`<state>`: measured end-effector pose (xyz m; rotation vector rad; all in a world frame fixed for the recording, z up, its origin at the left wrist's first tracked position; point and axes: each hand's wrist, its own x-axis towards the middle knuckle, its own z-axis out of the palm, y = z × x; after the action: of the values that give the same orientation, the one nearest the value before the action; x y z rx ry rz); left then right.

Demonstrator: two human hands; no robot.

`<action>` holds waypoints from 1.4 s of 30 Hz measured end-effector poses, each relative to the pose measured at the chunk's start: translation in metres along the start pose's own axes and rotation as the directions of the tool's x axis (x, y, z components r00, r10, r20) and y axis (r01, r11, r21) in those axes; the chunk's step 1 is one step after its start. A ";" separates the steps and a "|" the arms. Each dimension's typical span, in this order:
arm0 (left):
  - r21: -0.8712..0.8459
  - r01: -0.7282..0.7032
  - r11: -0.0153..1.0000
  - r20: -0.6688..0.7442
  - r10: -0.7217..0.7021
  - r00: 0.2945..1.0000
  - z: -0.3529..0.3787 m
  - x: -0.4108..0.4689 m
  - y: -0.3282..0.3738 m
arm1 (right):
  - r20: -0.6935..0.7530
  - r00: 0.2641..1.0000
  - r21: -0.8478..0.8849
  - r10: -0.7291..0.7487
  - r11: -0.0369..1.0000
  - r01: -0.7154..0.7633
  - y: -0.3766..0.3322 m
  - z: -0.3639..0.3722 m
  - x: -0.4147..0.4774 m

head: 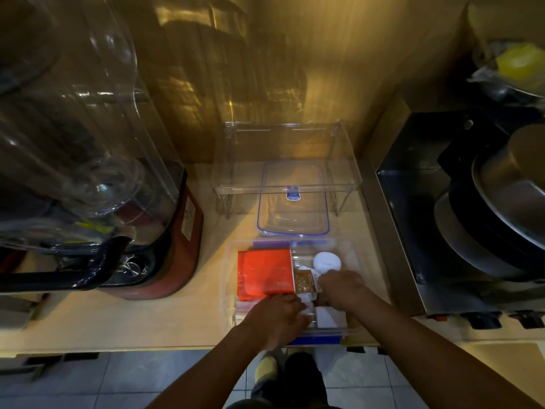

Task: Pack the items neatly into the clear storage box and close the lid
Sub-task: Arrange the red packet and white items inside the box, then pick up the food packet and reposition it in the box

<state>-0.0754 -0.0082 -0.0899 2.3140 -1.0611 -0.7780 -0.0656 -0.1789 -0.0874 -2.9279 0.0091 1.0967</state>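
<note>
Storage box (349, 255) at the counter (132, 320) edge holds left hand (277, 317) and right hand (342, 290), grips unclear; lid (293, 214) lies behind.

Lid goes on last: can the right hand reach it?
Probably yes: the lid lies just behind the storage box, its near edge outside the clear shelf, nothing blocking the right hand.

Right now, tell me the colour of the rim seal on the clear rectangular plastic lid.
Blue, around the clear plastic lid; head view.

The clear storage box (351, 251) sat open, holding a flat red packet (264, 271), a brown sachet (303, 283) and a white round pad (326, 261); its blue-rimmed lid (293, 215) lay just behind.
</note>
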 end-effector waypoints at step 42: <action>-0.437 0.225 0.871 -0.289 -0.372 0.882 -0.054 0.048 0.013 | -0.520 0.850 0.748 0.087 0.525 0.405 0.019 -0.033 -0.021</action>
<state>-0.0207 -0.0438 -0.0569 2.1743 -0.3365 -0.5703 -0.0599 -0.1979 -0.0488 -2.1129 0.2011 0.1212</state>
